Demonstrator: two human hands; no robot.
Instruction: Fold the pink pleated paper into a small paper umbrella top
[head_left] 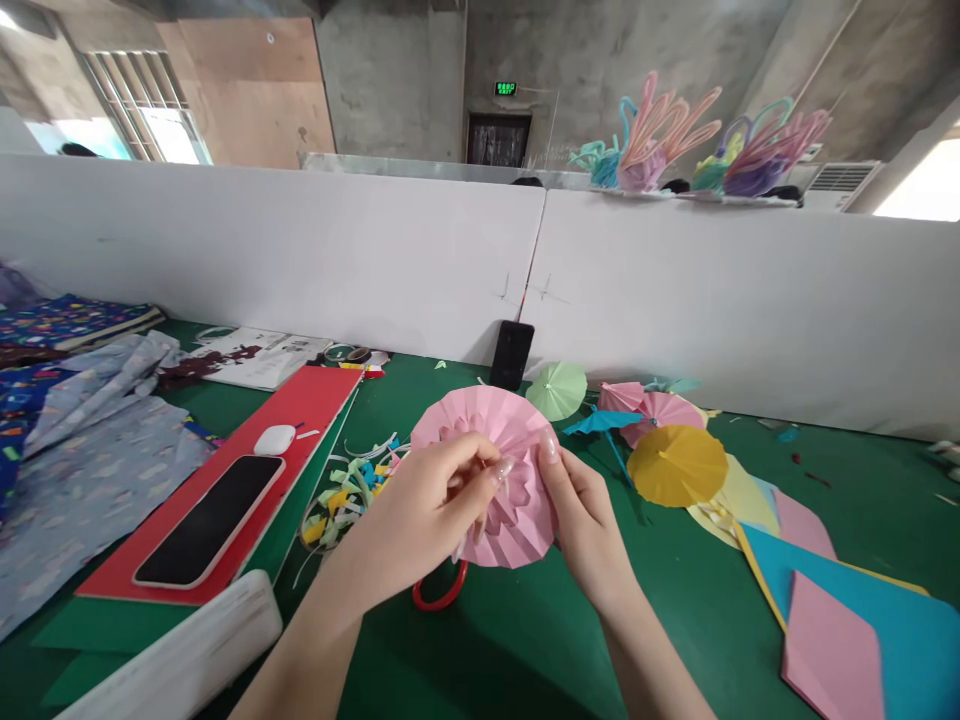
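A round, pleated pink paper disc (525, 515) is held up over the green table, its folds fanning out from the centre. My left hand (442, 500) is closed in a pinch near the disc's middle, thumb against the index finger, and covers part of the left side. On the right edge, my right hand (581, 500) grips the rim between thumb and fingers. A red scissor handle (441, 590) shows on the table below the disc; the rest of it is hidden.
Small paper umbrellas, among them a yellow one (677, 466) and a green one (556, 390), stand right of centre. Coloured paper sheets (885, 610) lie at right. At left are paper scraps (349, 495), a phone (210, 520) on red card and cloth (127, 450).
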